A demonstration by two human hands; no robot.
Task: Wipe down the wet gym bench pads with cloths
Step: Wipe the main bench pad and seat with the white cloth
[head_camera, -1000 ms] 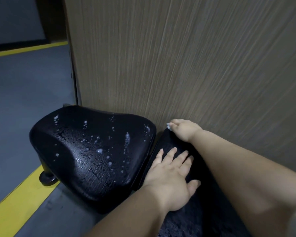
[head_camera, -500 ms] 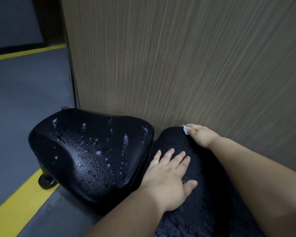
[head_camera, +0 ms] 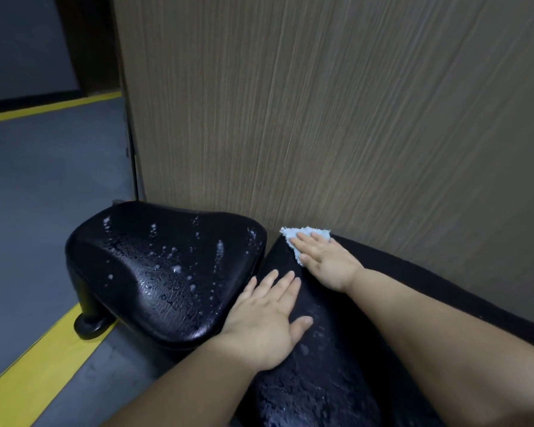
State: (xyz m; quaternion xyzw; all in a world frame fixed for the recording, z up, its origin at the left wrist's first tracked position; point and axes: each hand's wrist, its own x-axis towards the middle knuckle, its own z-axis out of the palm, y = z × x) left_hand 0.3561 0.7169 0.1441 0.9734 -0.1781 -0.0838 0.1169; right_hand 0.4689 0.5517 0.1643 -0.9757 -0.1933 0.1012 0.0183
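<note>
1. The right hand (head_camera: 327, 263) lay flat, fingers straight and slightly spread, pressing a pale blue cloth (head_camera: 293, 235) onto the far end of the long pad (head_camera: 336, 380); nothing was clenched; cloth edges showed beyond the fingertips.
2. The left hand (head_camera: 265, 315) was released, palm down on the same pad, fingers extended, thumb out; it held nothing.
3. The long pad bore fine droplets near the left hand.
4. The seat pad (head_camera: 154, 272), just beside the long pad's end, carried many water beads; no hand touched it.
5. A wood-grain panel (head_camera: 321, 118) stood directly behind both pads; grey floor (head_camera: 43, 195) with a yellow line (head_camera: 28, 380) lay to the left.
</note>
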